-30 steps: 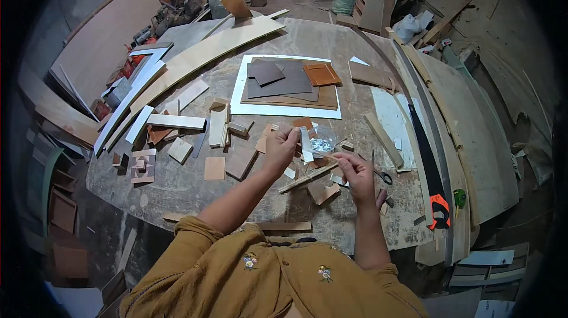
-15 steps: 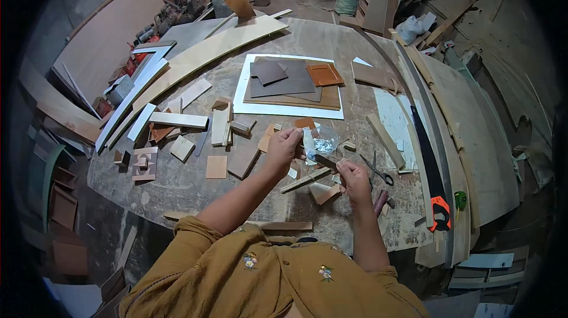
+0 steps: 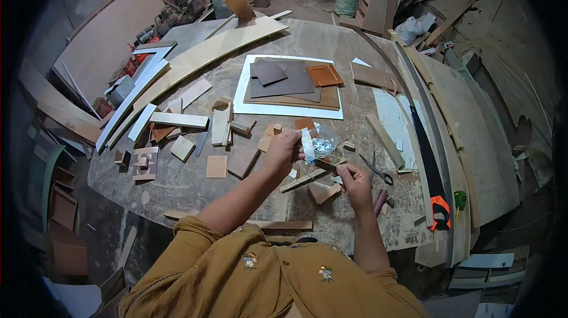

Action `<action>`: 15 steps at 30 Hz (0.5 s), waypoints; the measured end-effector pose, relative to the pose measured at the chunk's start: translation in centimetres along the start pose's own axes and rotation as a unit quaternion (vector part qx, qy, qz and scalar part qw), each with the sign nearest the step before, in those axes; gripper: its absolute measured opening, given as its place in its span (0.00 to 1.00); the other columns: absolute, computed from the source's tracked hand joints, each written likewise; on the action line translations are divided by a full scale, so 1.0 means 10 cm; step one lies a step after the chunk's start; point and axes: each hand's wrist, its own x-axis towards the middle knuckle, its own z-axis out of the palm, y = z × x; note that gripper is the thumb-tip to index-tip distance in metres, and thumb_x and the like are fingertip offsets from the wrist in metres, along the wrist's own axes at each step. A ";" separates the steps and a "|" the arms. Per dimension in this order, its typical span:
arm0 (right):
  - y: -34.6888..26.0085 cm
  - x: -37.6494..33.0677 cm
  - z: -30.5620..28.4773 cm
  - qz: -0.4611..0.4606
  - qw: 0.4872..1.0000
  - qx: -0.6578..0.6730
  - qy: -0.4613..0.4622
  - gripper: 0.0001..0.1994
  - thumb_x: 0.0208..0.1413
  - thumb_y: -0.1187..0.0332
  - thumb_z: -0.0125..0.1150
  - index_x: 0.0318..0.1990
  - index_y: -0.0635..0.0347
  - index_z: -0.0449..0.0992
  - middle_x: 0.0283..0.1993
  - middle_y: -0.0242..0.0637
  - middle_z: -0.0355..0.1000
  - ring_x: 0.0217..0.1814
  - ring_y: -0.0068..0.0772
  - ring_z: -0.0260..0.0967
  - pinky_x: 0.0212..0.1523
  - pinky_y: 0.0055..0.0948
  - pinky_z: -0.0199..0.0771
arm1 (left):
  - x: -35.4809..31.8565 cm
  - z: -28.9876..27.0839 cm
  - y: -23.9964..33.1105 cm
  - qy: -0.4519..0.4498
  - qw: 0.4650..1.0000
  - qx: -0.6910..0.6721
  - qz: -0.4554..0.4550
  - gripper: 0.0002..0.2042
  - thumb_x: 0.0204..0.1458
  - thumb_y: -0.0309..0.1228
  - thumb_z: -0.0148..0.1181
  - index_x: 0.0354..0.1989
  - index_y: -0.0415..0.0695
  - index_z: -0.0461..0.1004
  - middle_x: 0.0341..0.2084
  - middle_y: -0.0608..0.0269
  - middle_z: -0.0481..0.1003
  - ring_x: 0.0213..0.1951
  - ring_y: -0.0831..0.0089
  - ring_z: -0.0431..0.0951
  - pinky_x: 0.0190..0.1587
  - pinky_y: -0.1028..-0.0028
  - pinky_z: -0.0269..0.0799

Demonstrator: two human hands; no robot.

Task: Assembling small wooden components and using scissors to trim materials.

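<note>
My left hand [image 3: 284, 149] is closed round a small whitish piece with a blue lower end [image 3: 307, 145]; whether it is a tube or a packet I cannot make out. In my right hand [image 3: 355, 181] a thin dark flat strip [image 3: 325, 166] is pinched, its far end close to the blue end. Just beyond lies a clear plastic wrapping [image 3: 323, 144] with shiny pale contents. Under my hands are a narrow wood stick [image 3: 303, 181] and a brown wood block [image 3: 324, 193]. Scissors [image 3: 377, 169] with black handles rest right of my right hand.
A handsaw [image 3: 431, 170] with an orange handle lies along the right, beside a green tape measure [image 3: 460, 201]. Dark and brown panels lie on a white board [image 3: 241, 102] at the back. Several wood offcuts [image 3: 177, 119] cover the left of the worktable [image 3: 177, 199].
The dark strip and my right hand have shifted slightly down, away from the whitish piece. My left hand has barely moved, still gripping that piece.
</note>
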 end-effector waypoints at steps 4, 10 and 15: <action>0.02 0.01 0.00 -0.011 1.000 -0.022 0.013 0.10 0.55 0.67 0.58 0.30 0.67 0.75 0.21 0.22 0.63 0.24 0.12 0.55 0.24 0.19 0.56 | 0.00 0.00 -0.02 -0.036 0.999 0.008 -0.004 0.11 0.56 0.34 0.49 0.35 0.39 0.72 0.24 0.65 0.74 0.21 0.79 0.73 0.23 0.82 0.71; 0.04 0.00 0.05 -0.005 0.997 0.073 0.017 0.10 0.57 0.65 0.57 0.32 0.64 0.75 0.20 0.21 0.62 0.15 0.10 0.52 0.15 0.15 0.50 | -0.09 0.07 0.06 -0.078 0.994 0.066 0.040 0.10 0.57 0.36 0.50 0.31 0.43 0.72 0.20 0.69 0.72 0.19 0.82 0.70 0.21 0.82 0.68; -0.01 -0.02 0.06 -0.003 0.998 0.060 0.021 0.11 0.57 0.64 0.57 0.32 0.64 0.76 0.19 0.21 0.61 0.15 0.10 0.53 0.15 0.16 0.50 | -0.13 0.15 0.17 -0.059 0.995 0.050 0.058 0.09 0.57 0.36 0.49 0.29 0.45 0.71 0.20 0.69 0.72 0.20 0.81 0.72 0.24 0.81 0.69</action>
